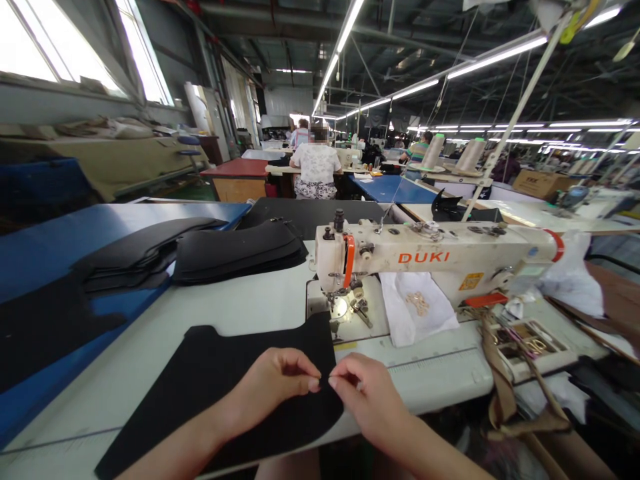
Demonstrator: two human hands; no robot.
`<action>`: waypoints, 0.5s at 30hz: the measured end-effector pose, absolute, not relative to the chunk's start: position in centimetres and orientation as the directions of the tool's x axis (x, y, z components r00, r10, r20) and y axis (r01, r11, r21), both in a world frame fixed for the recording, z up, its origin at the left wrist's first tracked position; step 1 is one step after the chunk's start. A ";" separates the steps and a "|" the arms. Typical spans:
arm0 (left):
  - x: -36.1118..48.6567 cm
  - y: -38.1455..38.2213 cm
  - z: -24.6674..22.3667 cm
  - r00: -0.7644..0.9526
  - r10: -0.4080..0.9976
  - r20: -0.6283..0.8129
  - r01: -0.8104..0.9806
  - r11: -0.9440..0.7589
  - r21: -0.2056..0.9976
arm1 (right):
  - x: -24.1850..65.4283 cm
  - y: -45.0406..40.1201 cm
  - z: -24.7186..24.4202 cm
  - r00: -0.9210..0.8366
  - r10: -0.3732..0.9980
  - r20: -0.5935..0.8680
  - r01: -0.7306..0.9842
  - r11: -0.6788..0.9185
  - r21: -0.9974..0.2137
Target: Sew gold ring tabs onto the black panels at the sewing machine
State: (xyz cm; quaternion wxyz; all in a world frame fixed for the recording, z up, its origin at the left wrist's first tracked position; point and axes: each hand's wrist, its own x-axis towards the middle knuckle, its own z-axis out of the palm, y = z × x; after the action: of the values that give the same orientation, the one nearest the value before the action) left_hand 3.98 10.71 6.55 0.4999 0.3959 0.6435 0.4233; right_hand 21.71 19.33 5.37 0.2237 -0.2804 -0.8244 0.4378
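Observation:
A flat black panel (200, 393) lies on the pale sewing table, its upper right part close to the needle area of a white sewing machine (425, 257). Over the panel, my left hand (275, 383) pinches with thumb and fingertips. Close beside it, at the panel's right edge, my right hand (367, 393) makes a similar pinch, the fingertips of both nearly meeting. Whatever is between the fingers is too small to make out. Small light-coloured pieces (417, 303) rest on a white cloth (395, 320) beside the machine's needle end.
Stacked black panels (240, 250) lie at the left, near a blue table (30, 267). An organiser tray (530, 347) with small tools stands on the right, brown straps (500, 400) hanging beside it. A person in a white top (317, 163) sits ahead.

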 end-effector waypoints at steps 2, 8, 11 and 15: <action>3.4 11.5 6.6 -0.192 0.946 -0.261 0.166 0.294 0.941 | 21.2 19.8 5.2 -0.719 0.689 0.091 0.270 0.398 -0.877; 2.1 13.9 3.9 -0.169 0.962 0.212 0.806 0.012 0.591 | 19.8 21.9 4.8 -0.706 0.709 0.003 0.274 0.276 -0.921; 1.8 14.0 2.1 -0.067 0.966 0.250 0.900 -0.049 0.433 | 19.1 23.2 4.8 -0.707 0.703 -0.077 0.341 0.243 -0.908; 1.7 13.5 1.6 -0.066 0.971 0.229 0.911 -0.035 0.411 | 17.2 24.9 5.0 -0.701 0.695 -0.157 0.431 0.238 -0.870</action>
State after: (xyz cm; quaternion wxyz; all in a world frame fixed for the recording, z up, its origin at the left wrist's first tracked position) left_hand 1.74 13.52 1.55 0.0643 0.6804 0.6916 0.2339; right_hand 17.22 24.93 4.98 0.1323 -0.3631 -0.7757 0.4990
